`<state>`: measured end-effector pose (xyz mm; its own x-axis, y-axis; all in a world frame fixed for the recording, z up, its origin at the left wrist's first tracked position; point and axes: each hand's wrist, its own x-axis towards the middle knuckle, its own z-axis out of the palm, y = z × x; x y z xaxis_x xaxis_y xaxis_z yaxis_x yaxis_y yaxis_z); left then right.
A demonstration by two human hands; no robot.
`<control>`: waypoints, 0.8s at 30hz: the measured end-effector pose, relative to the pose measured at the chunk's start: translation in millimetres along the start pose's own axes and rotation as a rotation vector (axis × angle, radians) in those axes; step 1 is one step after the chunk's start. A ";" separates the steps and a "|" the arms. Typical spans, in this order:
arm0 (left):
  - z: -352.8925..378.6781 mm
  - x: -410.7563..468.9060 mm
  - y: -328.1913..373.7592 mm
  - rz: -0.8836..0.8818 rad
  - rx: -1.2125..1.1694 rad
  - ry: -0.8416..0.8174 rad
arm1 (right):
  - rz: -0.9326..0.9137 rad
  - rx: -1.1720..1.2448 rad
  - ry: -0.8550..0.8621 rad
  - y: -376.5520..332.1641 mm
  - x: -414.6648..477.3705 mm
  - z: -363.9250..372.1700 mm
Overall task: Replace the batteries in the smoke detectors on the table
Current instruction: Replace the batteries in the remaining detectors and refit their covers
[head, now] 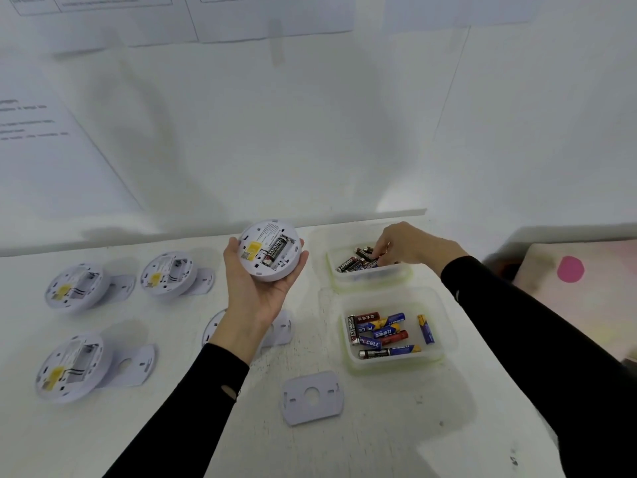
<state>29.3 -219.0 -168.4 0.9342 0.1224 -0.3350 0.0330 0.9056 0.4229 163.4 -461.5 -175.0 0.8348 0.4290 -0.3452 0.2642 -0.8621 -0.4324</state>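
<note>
My left hand [256,288] holds a round white smoke detector [270,250] above the table, back side up, with one black battery in its open compartment. My right hand [406,244] reaches into the far clear tub [370,276] and its fingertips pinch a black battery [367,253] among several there. A nearer clear tub [396,360] holds several mixed red, blue and black batteries [382,332]. Three more detectors lie back up on the left, one at the far left [74,286], one behind it [169,274], one nearest me [74,367], each with an open compartment.
A loose white mounting plate [312,398] lies on the table in front of the tubs. Another detector [213,326] is partly hidden behind my left wrist. White walls with taped paper sheets close the table at the back. A pink-dotted surface [570,269] lies beyond the right edge.
</note>
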 end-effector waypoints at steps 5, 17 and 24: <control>2.0 -0.5 -1.4 -0.007 0.016 -0.008 | -0.102 0.548 0.180 -21.5 -17.5 -5.3; 14.7 -11.4 -28.0 0.170 0.260 0.005 | -0.350 0.863 0.566 -98.6 -62.6 39.1; 24.2 -15.4 -34.9 0.228 0.305 0.050 | -0.389 0.645 0.844 -105.5 -56.7 71.0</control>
<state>22.3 -262.3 -157.6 0.9114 0.3333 -0.2415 -0.0621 0.6914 0.7198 53.9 -375.8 -168.9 0.8742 0.1078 0.4735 0.4824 -0.3048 -0.8212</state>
